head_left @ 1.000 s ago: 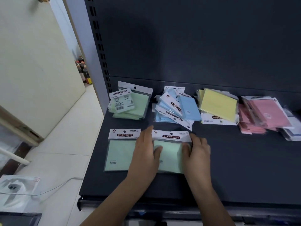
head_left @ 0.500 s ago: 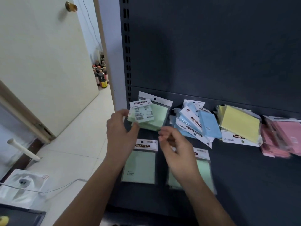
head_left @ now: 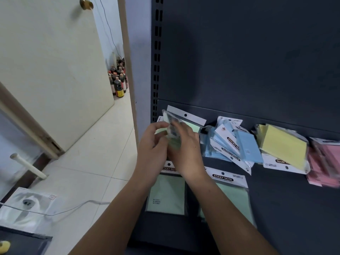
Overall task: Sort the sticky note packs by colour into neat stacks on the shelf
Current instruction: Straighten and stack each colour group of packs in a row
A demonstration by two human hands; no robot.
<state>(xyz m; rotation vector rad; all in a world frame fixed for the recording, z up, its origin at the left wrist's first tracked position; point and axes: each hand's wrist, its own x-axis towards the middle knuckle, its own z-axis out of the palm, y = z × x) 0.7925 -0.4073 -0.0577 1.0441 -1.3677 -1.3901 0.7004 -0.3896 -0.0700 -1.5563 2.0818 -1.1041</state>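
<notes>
One dark shelf [head_left: 294,208] bears a blue pile [head_left: 244,144], a yellow pile [head_left: 283,146] and a pink pile [head_left: 323,162] along its back, with two flat green packs [head_left: 167,194] in front. The left hand [head_left: 151,148] and right hand [head_left: 185,151] together pinch a blurred held pack [head_left: 170,126], raised on edge over the back-left green pile [head_left: 193,127].

1. left hand [head_left: 152,146] pinches the green pack [head_left: 171,127] from its left, thumb and fingers curled on the edge
2. right hand [head_left: 185,153] grips the pack from its right, fingers curled over it
3. both forearms angle in from below the pack, hands pretty much touching
</notes>
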